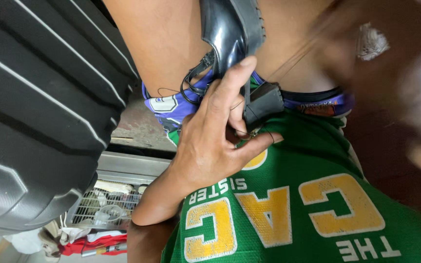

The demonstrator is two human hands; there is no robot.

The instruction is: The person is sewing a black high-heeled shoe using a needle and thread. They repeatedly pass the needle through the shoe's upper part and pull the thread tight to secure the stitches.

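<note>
My left hand (209,141) is shut on a shiny black shoe (230,34), which it holds against my lap. One finger lies up along the shoe's side and another is hooked under a black strap piece (264,102). A thin thread (296,56) runs from the shoe up and to the right, toward my right hand (366,53). That hand is heavily blurred at the upper right, with something small and white (371,41) at it. Its grip cannot be made out. My green shirt with yellow letters (308,209) fills the lower right.
A large black ribbed hard-shell suitcase (35,107) stands close on the left. Below it are a wire basket (105,204) with several small items and a red cloth (98,243). My bare thigh (171,44) and purple shorts (171,107) lie behind the shoe.
</note>
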